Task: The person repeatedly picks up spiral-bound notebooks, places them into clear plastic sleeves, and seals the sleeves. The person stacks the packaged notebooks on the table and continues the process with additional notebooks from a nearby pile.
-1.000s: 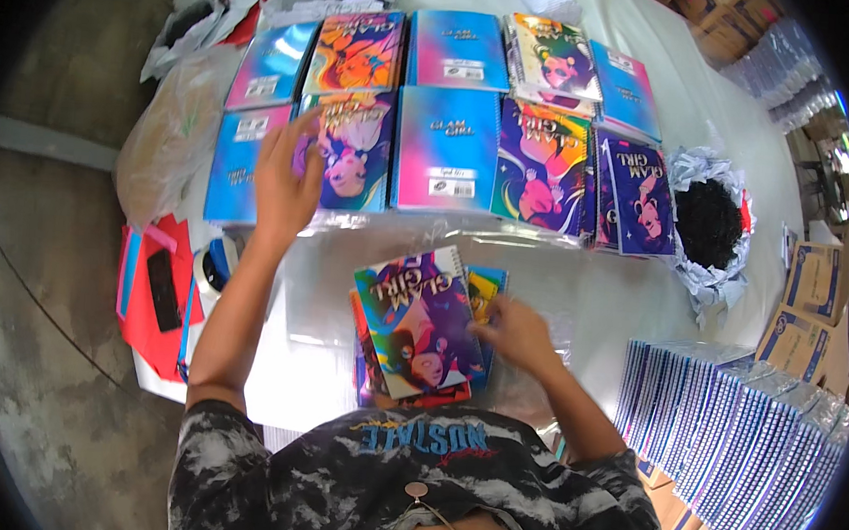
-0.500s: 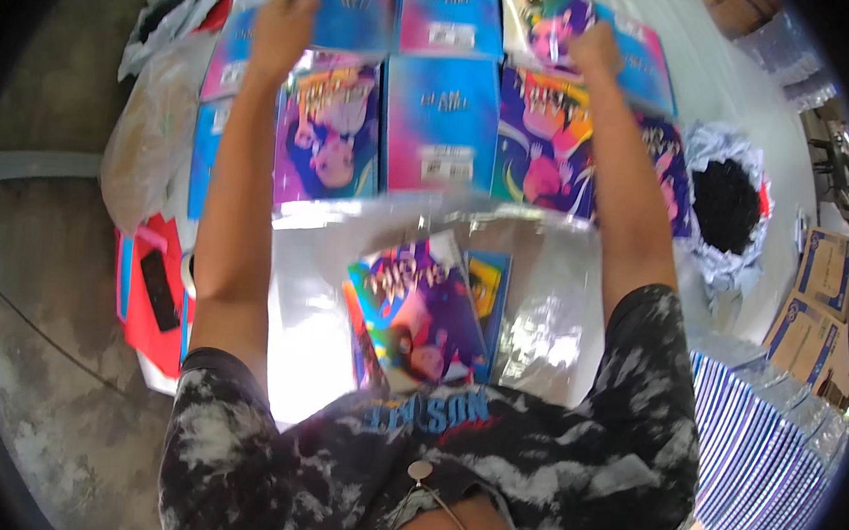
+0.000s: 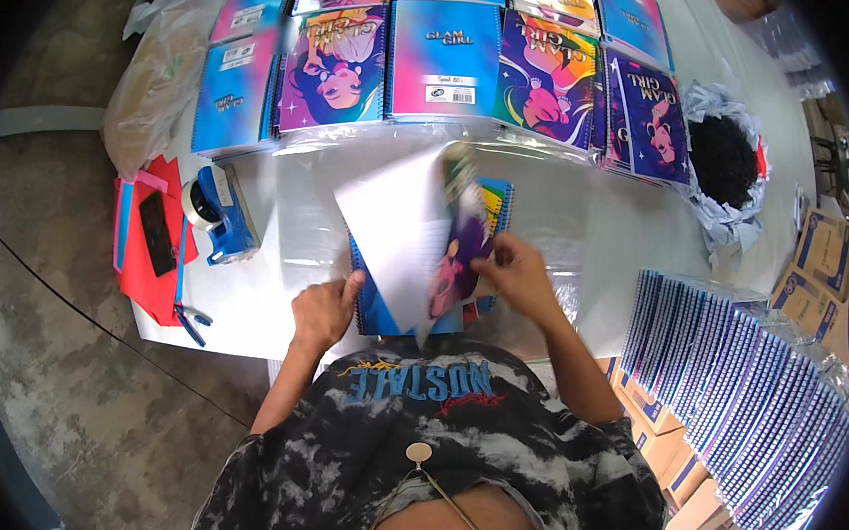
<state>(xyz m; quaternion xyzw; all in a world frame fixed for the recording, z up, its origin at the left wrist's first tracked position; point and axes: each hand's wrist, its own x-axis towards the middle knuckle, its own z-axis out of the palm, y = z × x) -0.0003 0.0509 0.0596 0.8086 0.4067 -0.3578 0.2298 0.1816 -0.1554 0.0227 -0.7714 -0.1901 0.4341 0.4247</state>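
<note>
A spiral notebook (image 3: 394,215) in front of me stands partly open, white pages showing and its purple illustrated cover (image 3: 454,267) curling up, blurred by motion. My right hand (image 3: 519,279) pinches that cover's right edge, thumb and forefinger together. At the lower left edge, my left hand (image 3: 324,312) is closed, its thumb against the notebook; its other fingers are curled and partly hidden. Beneath lies a blue notebook (image 3: 378,306). Another notebook with a yellow and blue cover (image 3: 495,199) pokes out at the upper right, its spiral to the right.
Stacked notebooks (image 3: 447,57) line the far side of the white table. At left are a blue tape dispenser (image 3: 225,216), a phone (image 3: 159,234) on red material and pliers (image 3: 190,324). A paper-lined bag (image 3: 724,162), cartons (image 3: 824,255) and a long notebook row (image 3: 728,381) stand right.
Both hands have come back from the far stacks to the notebook before me. The cover there is now lifted, its white pages exposed. My view has shifted, showing the tape dispenser fully.
</note>
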